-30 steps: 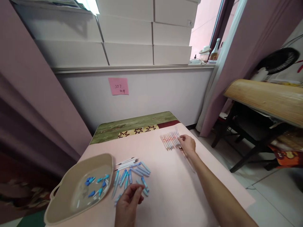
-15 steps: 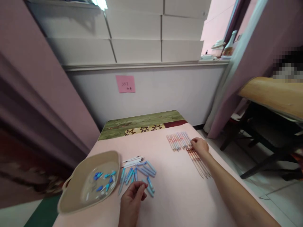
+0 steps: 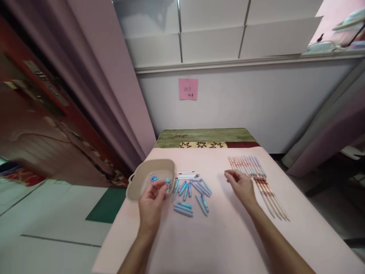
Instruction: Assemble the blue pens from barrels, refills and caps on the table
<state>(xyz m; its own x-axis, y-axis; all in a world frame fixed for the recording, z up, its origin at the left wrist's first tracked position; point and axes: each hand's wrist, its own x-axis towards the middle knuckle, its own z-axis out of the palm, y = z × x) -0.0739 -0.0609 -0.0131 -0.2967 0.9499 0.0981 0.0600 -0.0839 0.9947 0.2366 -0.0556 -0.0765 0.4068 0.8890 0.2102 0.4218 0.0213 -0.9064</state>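
My left hand (image 3: 154,198) hangs over the front right part of a beige basket (image 3: 134,190), fingers curled together; what they hold, if anything, is too small to tell. Small blue pieces (image 3: 154,178) lie in the basket. Blue pen barrels (image 3: 185,190) are scattered to its right, beside thin white refills (image 3: 187,176). My right hand (image 3: 241,186) is above the pink tabletop between the barrels and a row of assembled pens (image 3: 246,166), its thumb and fingers pinched, contents hidden. Brown-topped pens (image 3: 272,199) lie below that row.
A pink note (image 3: 188,89) is stuck on the wall behind the table. The table's far end (image 3: 208,134) shows a green patterned cover. Curtains hang on both sides, and a red door (image 3: 34,102) stands at the left.
The view has swung left. My right hand has left the pen row and moved toward the middle; my left hand has gone from the blue barrels to the basket.
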